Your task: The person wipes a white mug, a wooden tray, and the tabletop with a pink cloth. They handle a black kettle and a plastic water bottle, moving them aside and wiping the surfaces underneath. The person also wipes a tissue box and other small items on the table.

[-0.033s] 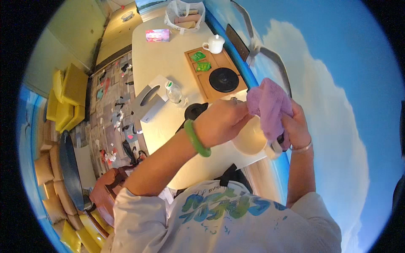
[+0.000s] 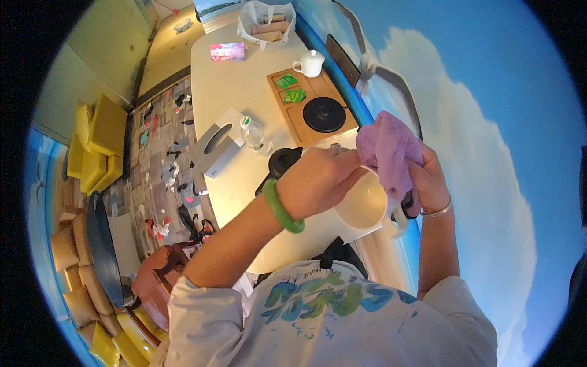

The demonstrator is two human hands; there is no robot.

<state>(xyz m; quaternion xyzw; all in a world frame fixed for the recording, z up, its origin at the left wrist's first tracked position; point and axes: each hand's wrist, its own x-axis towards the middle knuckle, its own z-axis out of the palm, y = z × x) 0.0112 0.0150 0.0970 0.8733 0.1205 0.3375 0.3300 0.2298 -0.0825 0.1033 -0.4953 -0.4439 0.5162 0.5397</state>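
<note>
Your desk (image 2: 226, 92) is a long, pale cream surface with rounded corners. At its far end you have a white bag (image 2: 266, 21) and a pink card (image 2: 227, 52). Along the right edge lies a wooden tray (image 2: 292, 119), a white lidded teapot (image 2: 309, 63) at its far corner. Nearer you stand a grey tissue box (image 2: 215, 147), a clear bottle (image 2: 254, 134) and a black kettle (image 2: 282, 162).
</note>
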